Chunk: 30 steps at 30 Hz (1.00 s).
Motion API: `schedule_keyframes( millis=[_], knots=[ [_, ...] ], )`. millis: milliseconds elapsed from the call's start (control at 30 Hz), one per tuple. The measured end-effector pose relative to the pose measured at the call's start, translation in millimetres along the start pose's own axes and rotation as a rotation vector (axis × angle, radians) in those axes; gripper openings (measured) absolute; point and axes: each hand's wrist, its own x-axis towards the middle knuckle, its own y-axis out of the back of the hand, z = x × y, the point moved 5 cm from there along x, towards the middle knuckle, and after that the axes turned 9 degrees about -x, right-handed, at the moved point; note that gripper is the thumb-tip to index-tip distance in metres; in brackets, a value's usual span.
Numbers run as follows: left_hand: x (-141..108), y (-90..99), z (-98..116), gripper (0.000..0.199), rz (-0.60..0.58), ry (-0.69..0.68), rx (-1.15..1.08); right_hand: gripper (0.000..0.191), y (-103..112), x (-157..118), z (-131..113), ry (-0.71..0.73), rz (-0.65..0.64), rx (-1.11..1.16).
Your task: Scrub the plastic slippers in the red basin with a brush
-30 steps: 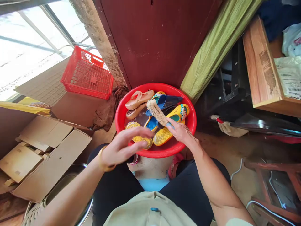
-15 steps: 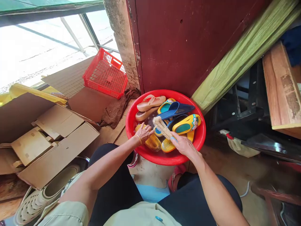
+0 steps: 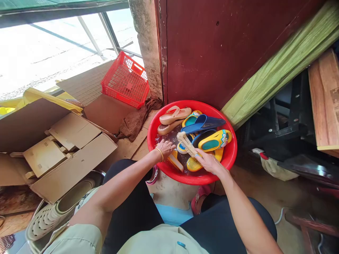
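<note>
Pale-bristled brush (image 3: 186, 144) aslant over the red basin (image 3: 191, 180), yellow slipper (image 3: 175, 161) tilted inside.

The left arm (image 3: 127, 181) slants up from the lower left of the frame, bent at the elbow, its wrist just below and left of centre. The left hand (image 3: 165, 148) lies back uppermost, pointing rightward; how far it closes underneath cannot be told. The right arm (image 3: 235, 197) rises from the lower right, leaning leftward, and the right hand (image 3: 209, 161), below and right of centre, is curled in a grip.
</note>
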Motion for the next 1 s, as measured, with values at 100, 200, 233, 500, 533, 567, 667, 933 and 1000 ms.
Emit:
schedule_keyframes(
  millis=[100, 200, 233, 500, 533, 567, 667, 933, 1000],
  knots=[
    [-9.4, 7.6, 2.9, 0.030, -0.026, -0.055, 0.033, 0.048, -4.1, -2.0, 0.9, -0.009, -0.111, 0.200],
    [-19.1, 30.1, 3.8, 0.030, 0.030, -0.139, 0.016, 0.056, -8.6, -4.2, 1.7, -0.054, -0.208, 0.459],
    [-22.1, 40.4, 4.5, 0.032, 0.078, -0.174, -0.002, 0.060, -9.0, -4.5, 1.9, -0.067, -0.211, 0.537],
    [-12.5, 81.5, 18.8, 0.037, 0.537, -0.219, -0.206, 0.091, -2.6, -3.4, -4.3, -0.120, -0.057, 0.879],
    [-6.6, 77.6, 19.6, 0.036, 0.585, -0.181, -0.264, 0.092, -2.6, -3.3, -5.8, -0.144, -0.012, 0.877],
    [-0.9, 72.7, 19.0, 0.036, 0.636, -0.130, -0.344, 0.094, -3.6, -3.4, -7.7, -0.168, 0.036, 0.877],
    [12.3, 51.8, 9.0, 0.045, 0.757, 0.094, -0.752, 0.097, -13.9, -4.8, -15.7, -0.226, 0.122, 0.885],
    [18.4, -12.5, 8.4, 0.061, 0.597, 0.262, -1.928, 0.064, -22.0, -11.8, -39.6, -0.063, 0.153, 0.436],
    [19.1, -13.9, 9.1, 0.068, 0.628, 0.168, -1.930, 0.061, -12.5, -14.2, -47.1, -0.007, 0.229, 0.138]
  ],
)
